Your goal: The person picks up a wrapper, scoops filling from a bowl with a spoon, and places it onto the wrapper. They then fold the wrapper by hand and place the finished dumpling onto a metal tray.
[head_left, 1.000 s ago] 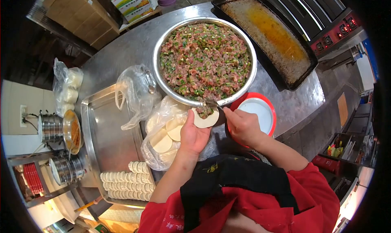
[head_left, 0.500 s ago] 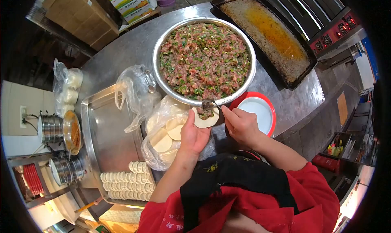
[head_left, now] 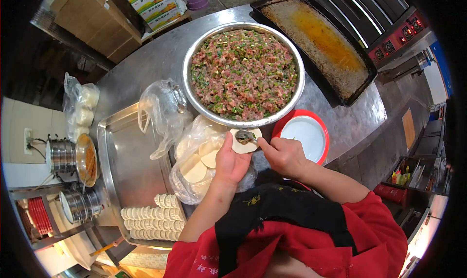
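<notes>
A round dough wrapper (head_left: 253, 144) rests on the fingers of my left hand (head_left: 232, 161), held just below the rim of the big metal bowl (head_left: 187, 83). My right hand (head_left: 287, 156) grips a metal spoon (head_left: 245, 136), its bowl pressed on the filling in the middle of the wrapper. Meat filling with chopped greens (head_left: 244, 73) heaps up in the large bowl. Beside my left hand, more wrappers (head_left: 193, 169) lie in an open plastic bag (head_left: 187, 193). A white bowl with a red rim (head_left: 325, 137) stands behind my right hand.
Rows of folded dumplings (head_left: 153, 224) fill the near end of a metal tray (head_left: 109, 171) at left. An empty-looking plastic bag (head_left: 163, 110) lies by its edge. A dark baking pan (head_left: 372, 76) with oily residue is at the back right; wrapped dough stacks (head_left: 83, 116) are far left.
The spoon has turned and come down onto the filling on the wrapper. My right hand has shifted slightly left and down; my left hand is almost unchanged.
</notes>
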{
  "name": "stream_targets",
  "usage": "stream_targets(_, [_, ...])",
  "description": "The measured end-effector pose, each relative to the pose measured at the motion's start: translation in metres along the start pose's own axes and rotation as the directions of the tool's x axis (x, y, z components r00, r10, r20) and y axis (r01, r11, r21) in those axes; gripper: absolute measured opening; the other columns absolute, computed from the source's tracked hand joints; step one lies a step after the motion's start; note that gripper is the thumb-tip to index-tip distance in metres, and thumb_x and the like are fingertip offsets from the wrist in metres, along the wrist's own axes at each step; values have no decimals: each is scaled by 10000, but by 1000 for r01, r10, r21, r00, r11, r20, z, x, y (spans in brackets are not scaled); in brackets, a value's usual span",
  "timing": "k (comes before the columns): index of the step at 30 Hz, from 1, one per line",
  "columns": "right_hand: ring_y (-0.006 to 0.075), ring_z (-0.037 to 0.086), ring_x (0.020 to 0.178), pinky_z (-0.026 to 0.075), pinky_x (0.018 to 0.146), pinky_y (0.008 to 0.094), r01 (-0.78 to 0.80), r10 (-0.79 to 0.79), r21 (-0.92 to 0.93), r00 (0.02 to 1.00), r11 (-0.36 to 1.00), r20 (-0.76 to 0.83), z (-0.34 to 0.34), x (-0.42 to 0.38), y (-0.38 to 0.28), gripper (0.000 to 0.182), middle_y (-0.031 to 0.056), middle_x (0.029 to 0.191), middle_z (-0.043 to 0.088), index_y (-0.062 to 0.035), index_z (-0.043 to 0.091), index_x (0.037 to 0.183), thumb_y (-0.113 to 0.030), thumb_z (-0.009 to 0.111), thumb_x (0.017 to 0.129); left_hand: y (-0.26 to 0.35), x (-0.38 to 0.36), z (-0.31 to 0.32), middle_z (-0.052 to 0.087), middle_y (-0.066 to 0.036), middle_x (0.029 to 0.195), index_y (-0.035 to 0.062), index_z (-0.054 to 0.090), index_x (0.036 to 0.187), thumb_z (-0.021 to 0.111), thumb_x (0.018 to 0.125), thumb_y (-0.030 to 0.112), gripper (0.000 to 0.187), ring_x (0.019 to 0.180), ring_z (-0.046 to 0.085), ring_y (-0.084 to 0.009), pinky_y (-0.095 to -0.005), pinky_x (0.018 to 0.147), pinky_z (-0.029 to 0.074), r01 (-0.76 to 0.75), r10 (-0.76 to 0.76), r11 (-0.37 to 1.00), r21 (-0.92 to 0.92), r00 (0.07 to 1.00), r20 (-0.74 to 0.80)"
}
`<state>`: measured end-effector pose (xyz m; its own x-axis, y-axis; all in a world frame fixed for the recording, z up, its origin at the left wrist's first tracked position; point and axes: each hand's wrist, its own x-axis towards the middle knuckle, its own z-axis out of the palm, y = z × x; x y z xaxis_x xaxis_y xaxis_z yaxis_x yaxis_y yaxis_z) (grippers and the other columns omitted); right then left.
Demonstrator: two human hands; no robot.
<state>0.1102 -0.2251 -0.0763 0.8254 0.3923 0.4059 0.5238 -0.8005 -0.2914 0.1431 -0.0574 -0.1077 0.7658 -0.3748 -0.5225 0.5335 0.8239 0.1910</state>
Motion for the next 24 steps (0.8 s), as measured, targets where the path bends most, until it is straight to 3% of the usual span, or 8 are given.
stream_targets(3, [191,527,497,401,396,335,-9,10,-9,1000,1000,13,-1,-11,-2,384,33,625,457,-52,607,1062,-77,622,679,0,-7,1,497,-152,1297,5,408,1288,291,1007,332,447,1212,470,-294,-436,1059,347,28,-28,1000,13,999,-38])
stream_targets(8, [196,530,496,403,396,338,-107,115,85,990,991,-84,-10,-17,-8,341,28,610,462,-60,620,1035,-78,625,695,-5,-12,-8,494,-164,1298,-6,410,1290,294,1007,319,446,1218,465,-300,-442,1060,350,56,-56,998,-2,998,28])
stream_targets(12, [195,532,499,404,400,344,-116,120,35,988,993,-102,-10,-30,-12,335,32,605,467,-55,624,1033,-73,629,698,-10,-18,1,513,-140,1282,3,417,1288,307,1006,324,441,1202,482,-282,-429,1041,371,53,-55,997,61,998,21])
stream_targets(15, [206,536,503,412,412,341,-141,146,50,983,989,-108,-20,-40,-16,325,34,602,473,-66,629,1029,-70,632,705,-16,-23,5,503,-138,1294,0,415,1291,315,1005,322,442,1211,473,-283,-428,1046,365,67,-63,995,69,996,-62])
stream_targets(19, [255,560,526,449,458,363,-355,348,8,912,935,-216,-39,-69,6,268,61,636,529,-99,641,1001,-95,621,734,-25,-29,5,481,-132,1319,3,410,1299,334,1001,327,446,1235,446,-282,-428,1057,349,102,-103,988,119,995,3])
stream_targets(21, [288,569,551,454,487,400,-517,505,-156,856,842,-110,-42,-95,21,174,101,641,539,-75,629,929,-82,612,756,-30,-31,6,475,-126,1326,9,411,1301,338,1001,329,444,1238,443,-278,-427,1058,345,104,-110,983,149,993,33])
stream_targets(22, [288,569,551,454,487,400,-522,509,-156,853,839,-118,-40,-106,25,174,101,641,539,-75,629,929,-82,612,756,-33,-32,8,475,-126,1326,9,411,1301,338,1001,329,444,1238,443,-278,-427,1058,345,108,-115,982,156,993,38])
stream_targets(24, [287,605,584,474,496,399,-541,584,-331,811,773,38,-36,-127,26,70,96,663,564,-77,602,799,-121,580,751,-38,-36,14,472,-121,1329,14,413,1301,340,1000,332,444,1239,442,-273,-425,1054,348,88,-109,973,215,990,87])
